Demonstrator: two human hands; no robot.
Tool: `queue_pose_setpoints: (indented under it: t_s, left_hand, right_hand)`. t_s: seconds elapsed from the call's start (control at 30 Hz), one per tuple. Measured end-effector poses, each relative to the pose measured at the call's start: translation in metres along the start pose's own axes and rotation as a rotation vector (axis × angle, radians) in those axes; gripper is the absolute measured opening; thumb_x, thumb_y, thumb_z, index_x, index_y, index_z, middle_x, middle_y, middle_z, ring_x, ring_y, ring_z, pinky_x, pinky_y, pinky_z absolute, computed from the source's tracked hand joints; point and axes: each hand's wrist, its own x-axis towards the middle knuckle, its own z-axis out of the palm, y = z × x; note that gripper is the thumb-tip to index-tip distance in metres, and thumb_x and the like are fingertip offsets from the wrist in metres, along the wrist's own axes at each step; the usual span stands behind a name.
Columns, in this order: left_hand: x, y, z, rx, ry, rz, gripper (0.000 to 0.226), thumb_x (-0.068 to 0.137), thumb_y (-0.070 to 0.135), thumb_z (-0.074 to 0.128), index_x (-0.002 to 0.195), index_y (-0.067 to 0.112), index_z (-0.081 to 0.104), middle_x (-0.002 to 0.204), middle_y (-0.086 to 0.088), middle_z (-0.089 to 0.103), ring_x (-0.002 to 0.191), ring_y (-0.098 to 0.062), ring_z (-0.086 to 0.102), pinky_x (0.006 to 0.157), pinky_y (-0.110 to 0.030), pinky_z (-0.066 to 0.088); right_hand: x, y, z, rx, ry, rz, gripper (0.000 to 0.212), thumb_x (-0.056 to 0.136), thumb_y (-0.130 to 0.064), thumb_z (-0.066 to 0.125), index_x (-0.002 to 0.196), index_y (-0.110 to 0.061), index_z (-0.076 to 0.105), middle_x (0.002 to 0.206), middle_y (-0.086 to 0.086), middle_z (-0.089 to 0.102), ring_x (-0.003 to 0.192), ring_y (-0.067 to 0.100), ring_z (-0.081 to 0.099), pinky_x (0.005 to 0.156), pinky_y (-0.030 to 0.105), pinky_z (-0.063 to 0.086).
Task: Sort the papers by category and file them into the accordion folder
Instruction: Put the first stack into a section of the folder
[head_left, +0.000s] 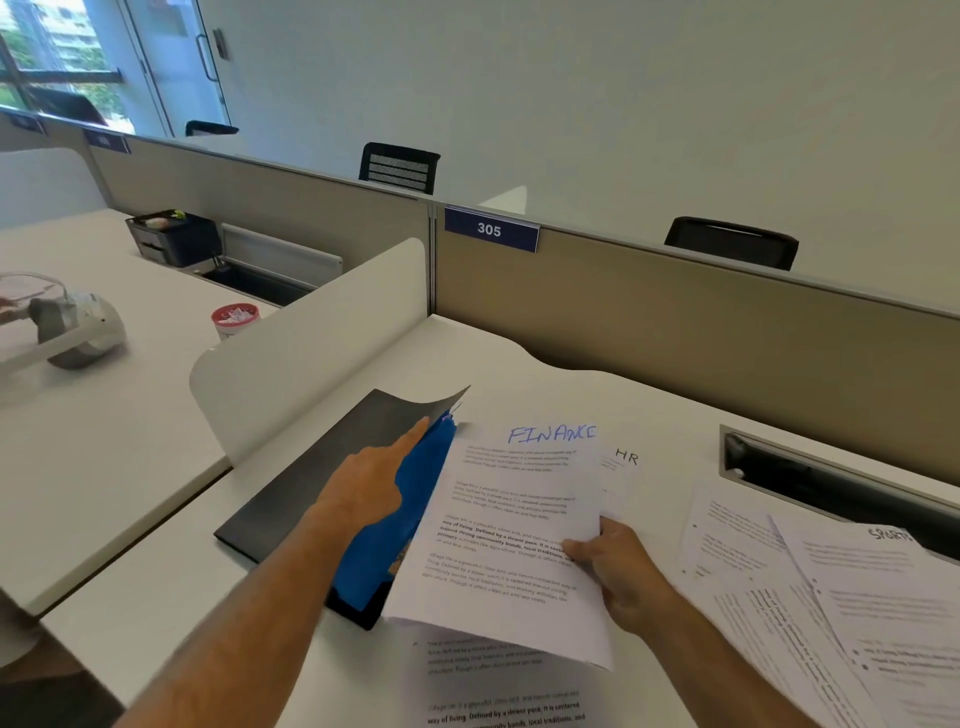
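Observation:
A black accordion folder (311, 478) lies on the white desk, its flap curled up and blue inner dividers (415, 499) showing. My left hand (371, 480) reaches into the opening, index finger stretched out against the raised flap. My right hand (618, 566) pinches the right edge of a printed sheet headed "FINANCE" (514, 525), held over the folder's right side. Behind it lies a sheet marked "HR" (626, 460). More printed pages lie below (498, 691), and a loose spread with a "SPORTS" sheet (852, 597) lies at the right.
A white curved divider (311, 332) stands left of the folder, and a tan partition labelled 305 (675, 332) runs along the back. A cable slot (831, 483) opens in the desk at right. The neighbouring desk holds a headset (78, 327), a red-lidded cup (235, 318) and a black organiser (174, 236).

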Motion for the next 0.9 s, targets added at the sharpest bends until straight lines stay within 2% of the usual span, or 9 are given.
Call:
queue_pose_setpoints:
  t_s: [0.13, 0.2, 0.23, 0.3, 0.37, 0.47, 0.7, 0.8, 0.9]
  left_hand:
    - [0.002, -0.005, -0.006, -0.066, -0.057, -0.017, 0.094, 0.089, 0.001, 0.049, 0.157, 0.040, -0.002, 0.067, -0.005, 0.057, 0.051, -0.012, 0.048, 0.048, -0.025, 0.045]
    - [0.004, -0.006, -0.010, -0.080, -0.108, -0.022, 0.089, 0.091, 0.006, 0.052, 0.158, 0.036, 0.001, 0.102, -0.011, 0.068, 0.071, -0.017, 0.062, 0.066, -0.031, 0.056]
    - [0.005, -0.007, -0.011, -0.083, -0.121, -0.024, 0.086, 0.092, 0.009, 0.053, 0.158, 0.034, 0.005, 0.122, -0.013, 0.064, 0.088, -0.022, 0.066, 0.079, -0.035, 0.057]
    - [0.006, -0.008, -0.012, -0.087, -0.135, -0.018, 0.077, 0.093, 0.012, 0.055, 0.158, 0.026, 0.016, 0.139, -0.013, 0.056, 0.111, -0.028, 0.062, 0.093, -0.038, 0.053]
    - [0.007, -0.010, -0.012, -0.092, -0.132, 0.008, 0.058, 0.094, 0.014, 0.055, 0.149, 0.018, 0.037, 0.132, -0.012, 0.061, 0.108, -0.026, 0.064, 0.092, -0.038, 0.054]
    - [0.008, -0.009, -0.012, -0.085, -0.130, 0.041, 0.032, 0.096, 0.019, 0.055, 0.127, 0.014, 0.056, 0.109, -0.006, 0.070, 0.091, -0.022, 0.067, 0.084, -0.038, 0.057]
    - [0.007, -0.008, -0.010, -0.067, -0.142, 0.058, 0.030, 0.096, 0.014, 0.048, 0.123, 0.021, 0.058, 0.105, -0.002, 0.070, 0.089, -0.020, 0.066, 0.077, -0.031, 0.057]
    - [0.008, -0.008, -0.009, -0.062, -0.144, 0.070, 0.026, 0.096, 0.017, 0.050, 0.120, 0.022, 0.057, 0.106, -0.002, 0.070, 0.087, -0.018, 0.066, 0.076, -0.031, 0.058]
    - [0.009, -0.007, -0.008, -0.053, -0.144, 0.081, 0.026, 0.096, 0.018, 0.051, 0.121, 0.022, 0.056, 0.109, -0.001, 0.069, 0.088, -0.016, 0.065, 0.074, -0.027, 0.057]
  right_hand:
    - [0.008, -0.005, 0.029, -0.003, -0.051, 0.019, 0.038, 0.091, 0.013, 0.054, 0.120, -0.008, 0.065, 0.104, 0.009, 0.076, 0.090, 0.031, 0.074, 0.065, 0.036, 0.062]
    - [0.013, -0.009, 0.044, -0.008, -0.057, 0.020, 0.040, 0.090, 0.013, 0.054, 0.120, -0.011, 0.065, 0.100, 0.005, 0.075, 0.087, 0.030, 0.074, 0.061, 0.034, 0.061]
    - [0.015, -0.010, 0.051, -0.020, -0.052, 0.015, 0.040, 0.090, 0.013, 0.055, 0.118, -0.014, 0.065, 0.098, 0.003, 0.075, 0.086, 0.028, 0.074, 0.059, 0.032, 0.060]
    - [0.020, -0.012, 0.064, -0.048, -0.041, -0.010, 0.041, 0.088, 0.013, 0.054, 0.108, -0.020, 0.066, 0.094, -0.001, 0.073, 0.082, 0.025, 0.073, 0.057, 0.030, 0.059]
    - [0.024, -0.012, 0.076, -0.089, -0.014, -0.056, 0.043, 0.087, 0.013, 0.053, 0.097, -0.027, 0.064, 0.094, -0.004, 0.072, 0.086, 0.026, 0.072, 0.060, 0.033, 0.061]
    - [0.027, -0.009, 0.092, -0.179, 0.060, -0.151, 0.044, 0.085, 0.009, 0.053, 0.094, -0.033, 0.063, 0.100, -0.003, 0.070, 0.093, 0.026, 0.069, 0.079, 0.044, 0.062]
    - [0.029, 0.000, 0.123, -0.266, 0.129, -0.227, 0.032, 0.085, 0.000, 0.054, 0.101, -0.027, 0.061, 0.102, -0.007, 0.066, 0.096, 0.017, 0.063, 0.090, 0.036, 0.056]
    - [0.032, 0.004, 0.136, -0.258, 0.112, -0.198, 0.038, 0.087, -0.001, 0.054, 0.119, -0.019, 0.061, 0.111, -0.003, 0.066, 0.103, 0.020, 0.063, 0.095, 0.038, 0.055]
    - [0.038, 0.010, 0.149, -0.215, 0.104, -0.168, 0.040, 0.087, -0.002, 0.054, 0.124, -0.014, 0.062, 0.116, 0.005, 0.068, 0.105, 0.024, 0.064, 0.097, 0.044, 0.055]
